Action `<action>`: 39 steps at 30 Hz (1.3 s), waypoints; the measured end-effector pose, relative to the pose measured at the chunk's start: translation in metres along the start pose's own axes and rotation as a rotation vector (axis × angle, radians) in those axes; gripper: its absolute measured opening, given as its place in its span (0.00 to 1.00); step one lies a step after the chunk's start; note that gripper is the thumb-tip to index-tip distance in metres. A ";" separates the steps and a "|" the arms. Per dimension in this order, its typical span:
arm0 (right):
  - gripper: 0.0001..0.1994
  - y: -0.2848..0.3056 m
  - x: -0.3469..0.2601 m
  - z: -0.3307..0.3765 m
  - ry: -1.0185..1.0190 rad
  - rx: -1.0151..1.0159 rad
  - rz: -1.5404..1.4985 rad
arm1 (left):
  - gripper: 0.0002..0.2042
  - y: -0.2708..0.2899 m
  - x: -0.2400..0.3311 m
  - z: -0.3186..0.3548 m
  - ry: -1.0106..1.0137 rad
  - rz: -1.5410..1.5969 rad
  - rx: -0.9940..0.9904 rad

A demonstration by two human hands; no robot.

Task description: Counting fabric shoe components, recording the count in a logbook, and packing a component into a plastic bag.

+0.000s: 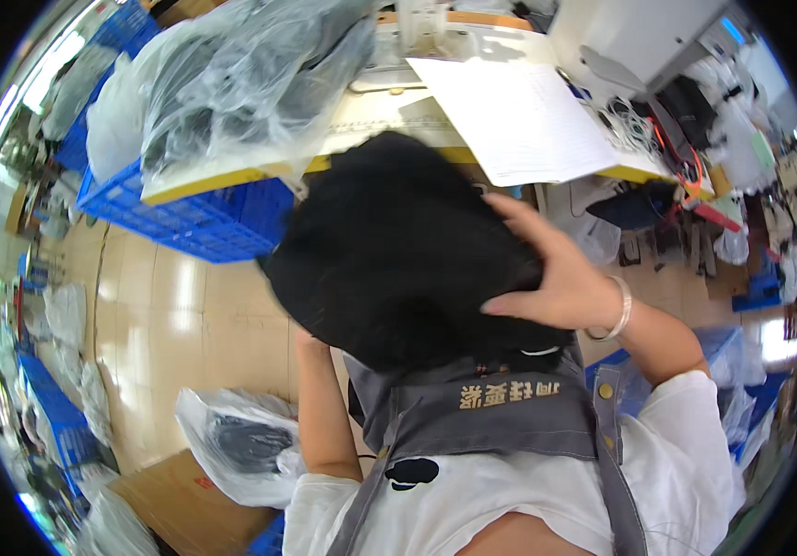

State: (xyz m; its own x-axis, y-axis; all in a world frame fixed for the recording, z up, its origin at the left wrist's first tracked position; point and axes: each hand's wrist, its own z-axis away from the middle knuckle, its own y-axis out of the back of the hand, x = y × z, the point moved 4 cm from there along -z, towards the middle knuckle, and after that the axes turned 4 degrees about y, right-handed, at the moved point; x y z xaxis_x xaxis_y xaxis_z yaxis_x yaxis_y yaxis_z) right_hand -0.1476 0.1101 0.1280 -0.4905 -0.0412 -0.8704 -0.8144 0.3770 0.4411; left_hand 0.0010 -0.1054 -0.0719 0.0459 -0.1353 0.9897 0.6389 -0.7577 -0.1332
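Note:
A black cloth cap (398, 250), slightly blurred, is held up in front of my grey apron, near the table's front edge. My right hand (561, 278) grips its right side, thumb on the near face and fingers at the upper edge. My left hand (310, 345) is at the cap's lower left; its fingers are hidden behind the black cloth. A small white strip shows near the cap's lower right edge.
On the table (361, 139) with a yellow edge lie a large clear bag (241, 93) of dark goods and a white paper sheet (519, 120). Below stands a blue crate (204, 218). A cardboard box (190, 505) and another bag (241, 440) are at the lower left.

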 end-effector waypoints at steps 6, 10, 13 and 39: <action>0.33 0.081 0.009 0.075 -0.219 0.275 -0.328 | 0.37 -0.029 0.013 0.030 -0.257 -1.071 0.238; 0.37 0.148 0.031 0.129 0.022 0.391 -0.474 | 0.26 -0.022 0.029 0.048 -0.216 -0.985 0.334; 0.37 0.076 0.028 0.026 -0.055 0.302 -0.492 | 0.22 -0.019 0.055 0.026 -0.121 -1.127 0.399; 0.49 -0.083 0.050 -0.037 0.006 -0.448 0.063 | 0.19 0.017 0.191 -0.008 -0.312 -1.099 0.406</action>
State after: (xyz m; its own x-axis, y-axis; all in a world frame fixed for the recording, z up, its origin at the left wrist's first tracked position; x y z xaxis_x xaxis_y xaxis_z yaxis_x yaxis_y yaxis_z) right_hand -0.1159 0.0424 0.0562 -0.5443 -0.0372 -0.8380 -0.8360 -0.0589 0.5456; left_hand 0.0148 -0.1493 0.1146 -0.5249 0.6565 0.5418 0.6449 -0.1087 0.7565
